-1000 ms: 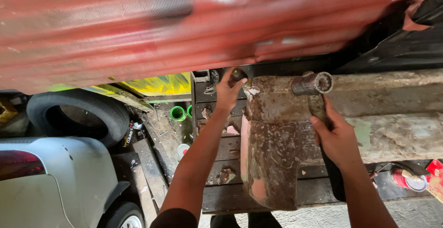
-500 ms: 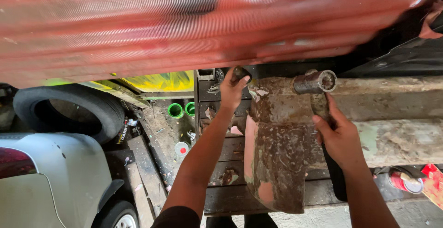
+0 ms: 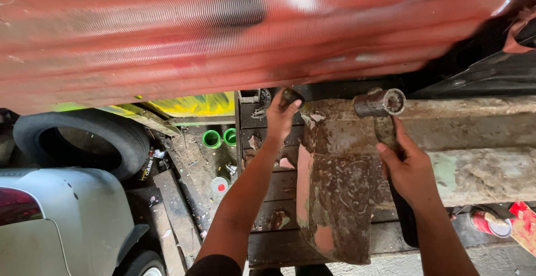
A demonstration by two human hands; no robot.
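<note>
Under a red panel, a rusty beam; the right hand grasps a hammer, left hand fingers clenched on a tool.

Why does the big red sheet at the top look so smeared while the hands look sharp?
Head view: the red corrugated metal sheet is streaked with blur and carries a pale glare patch; the left hand, the right hand on the hammer, and the rusty metal panel are sharp; the gap beneath lies in dim shadow.
</note>
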